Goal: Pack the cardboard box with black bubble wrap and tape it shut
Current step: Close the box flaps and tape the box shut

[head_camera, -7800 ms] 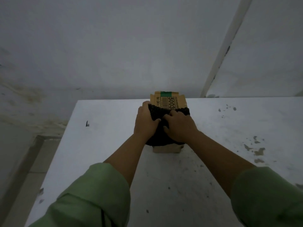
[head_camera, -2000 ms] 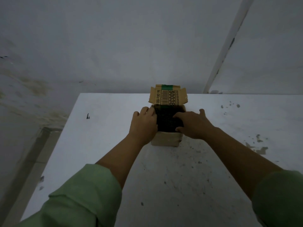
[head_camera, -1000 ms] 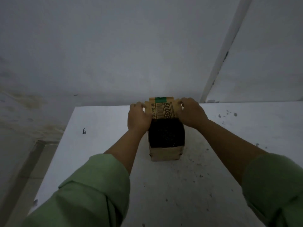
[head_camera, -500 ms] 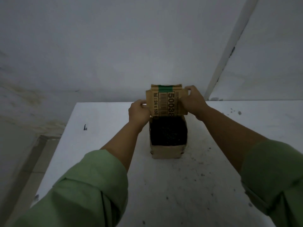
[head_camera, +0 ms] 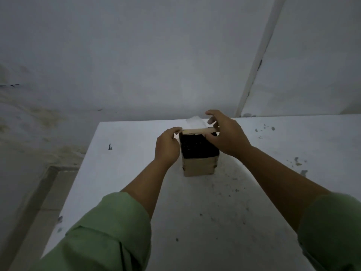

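Note:
A small cardboard box (head_camera: 199, 166) stands on the white table (head_camera: 205, 208), filled to the top with black bubble wrap (head_camera: 196, 148). Its far flap (head_camera: 197, 131) is tilted toward me, nearly level, so I see mostly its edge. My left hand (head_camera: 167, 146) pinches the flap's left end and rests against the box's left side. My right hand (head_camera: 226, 135) holds the flap's right end with thumb and fingers, the other fingers spread above. A pale blurred patch shows just behind the flap.
The table's far edge (head_camera: 156, 121) lies just behind the box, with a grey wall beyond. The left edge (head_camera: 78, 173) drops to the floor. A small dark mark (head_camera: 110, 147) sits left of the box; paint chips (head_camera: 297, 163) dot the right side.
Both hands pressed the bubble wrap into the box, then took the upright far flap by its ends. Since half a second ago the flap has folded down toward me over the wrap.

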